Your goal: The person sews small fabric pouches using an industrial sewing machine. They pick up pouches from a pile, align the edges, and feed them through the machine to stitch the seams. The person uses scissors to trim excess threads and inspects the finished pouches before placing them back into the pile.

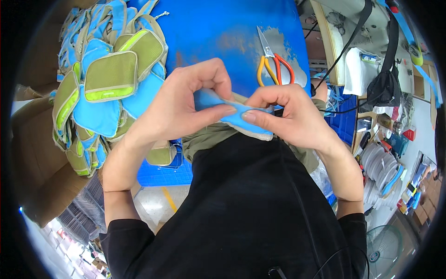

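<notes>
Close to my body, a blue fabric piece with pale edging (241, 120) is pinched between both hands. My left hand (188, 100) grips its left end, thumb on top and fingers curled behind. My right hand (295, 114) has the right part, its thumb pressing the cloth near the left thumb. The piece is folded, and its far side is hidden by my fingers. Beyond the right hand lies a pair of scissors (268, 55) with orange and yellow handles, blades pointing away from me.
A heap of green-and-blue fabric pouches with straps (111, 76) covers the left side of the blue table (200, 28). A cardboard box (35, 153) stands left of it. On the right are a black cable (346, 56), a stack of white discs (378, 162) and a fan (383, 244).
</notes>
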`<action>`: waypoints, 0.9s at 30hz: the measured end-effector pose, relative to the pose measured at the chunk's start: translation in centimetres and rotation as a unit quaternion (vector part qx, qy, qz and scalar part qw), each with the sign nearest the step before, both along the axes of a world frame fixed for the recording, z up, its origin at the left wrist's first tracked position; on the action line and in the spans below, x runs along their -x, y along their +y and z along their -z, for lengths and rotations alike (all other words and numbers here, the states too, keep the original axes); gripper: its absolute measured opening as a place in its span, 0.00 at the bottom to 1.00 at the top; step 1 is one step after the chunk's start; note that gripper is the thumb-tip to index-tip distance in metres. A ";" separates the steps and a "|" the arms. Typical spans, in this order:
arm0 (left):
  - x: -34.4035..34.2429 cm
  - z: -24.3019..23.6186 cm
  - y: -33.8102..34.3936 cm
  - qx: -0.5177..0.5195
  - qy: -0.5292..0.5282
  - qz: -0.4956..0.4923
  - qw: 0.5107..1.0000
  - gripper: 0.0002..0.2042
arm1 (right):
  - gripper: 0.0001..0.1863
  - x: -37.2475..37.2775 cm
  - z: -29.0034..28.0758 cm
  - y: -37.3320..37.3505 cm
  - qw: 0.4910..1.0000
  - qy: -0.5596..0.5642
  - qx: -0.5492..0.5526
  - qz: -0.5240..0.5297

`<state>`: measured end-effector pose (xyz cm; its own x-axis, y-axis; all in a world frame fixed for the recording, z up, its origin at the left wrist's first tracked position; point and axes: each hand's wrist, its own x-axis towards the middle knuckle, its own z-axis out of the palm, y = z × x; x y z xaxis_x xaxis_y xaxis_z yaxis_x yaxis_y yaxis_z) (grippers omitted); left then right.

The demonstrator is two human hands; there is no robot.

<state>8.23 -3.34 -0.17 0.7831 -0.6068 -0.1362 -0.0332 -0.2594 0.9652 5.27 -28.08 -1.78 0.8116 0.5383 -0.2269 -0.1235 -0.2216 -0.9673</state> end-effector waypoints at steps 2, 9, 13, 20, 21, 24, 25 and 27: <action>-0.3 -0.3 -0.1 0.003 -0.006 0.004 1.000 0.12 | 0.10 -0.4 -0.5 -0.1 0.999 0.032 -0.007 -0.009; -1.3 0.0 0.3 0.045 -0.018 0.008 0.999 0.11 | 0.07 -1.2 -0.7 0.5 0.999 0.029 -0.038 0.010; -1.4 0.9 1.0 0.079 -0.051 0.002 0.996 0.10 | 0.05 -1.2 -0.6 1.1 0.994 -0.104 0.040 0.012; -1.1 1.8 8.6 -0.197 -0.406 -0.195 0.871 0.13 | 0.04 -0.6 -1.3 3.2 0.970 -0.213 0.111 -0.019; -1.6 2.6 11.7 -0.286 -0.411 -0.255 0.827 0.14 | 0.04 -0.4 -1.3 3.3 0.968 -0.223 0.109 -0.028; -1.6 2.7 22.8 -0.453 -0.313 -0.403 0.731 0.17 | 0.06 0.2 -0.8 3.7 0.960 -0.249 0.113 -0.054; -1.4 2.7 25.6 -0.464 -0.295 -0.442 0.709 0.18 | 0.06 0.4 -0.5 3.7 0.958 -0.259 0.110 -0.063; -1.3 3.0 28.8 -0.491 -0.299 -0.431 0.696 0.19 | 0.08 0.6 -0.3 3.6 0.952 -0.277 0.112 -0.071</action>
<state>9.52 25.50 -3.21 0.8935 0.2788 0.3520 0.2234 -0.9560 0.1901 4.62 -24.48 -1.50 0.7624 0.6404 0.0931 0.4389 -0.4059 -0.8016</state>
